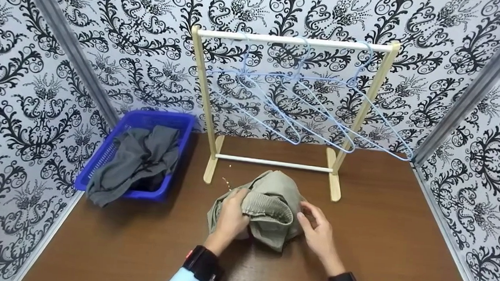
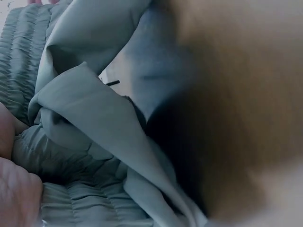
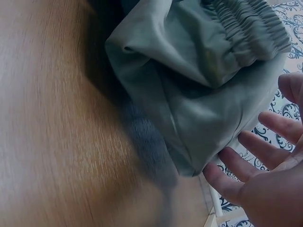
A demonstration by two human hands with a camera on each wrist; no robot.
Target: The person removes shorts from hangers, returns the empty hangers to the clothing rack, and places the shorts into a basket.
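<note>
Bunched olive-green pants (image 1: pixel 279 188) with a gathered elastic waistband (image 1: pixel 267 206) lie on the table in front of the rack. My left hand (image 1: pixel 232 217) grips them at the left side of the waistband; in the left wrist view its fingers (image 2: pixel 19 191) show at the edge against the gathered elastic. On the other side, my right hand (image 1: pixel 320 238) has its fingers spread and loosely bent. In the right wrist view, those fingertips (image 3: pixel 229 156) touch the outer cloth without closing round it. Folds hide part of the waist opening.
Behind the pants stands a wooden rack (image 1: pixel 274 163) with several light-blue hangers (image 1: pixel 321 108) on its top bar. A blue basket (image 1: pixel 186 123) at the left holds dark grey clothing (image 1: pixel 145 156) that spills over its front rim. Patterned walls enclose the brown table (image 1: pixel 400 236).
</note>
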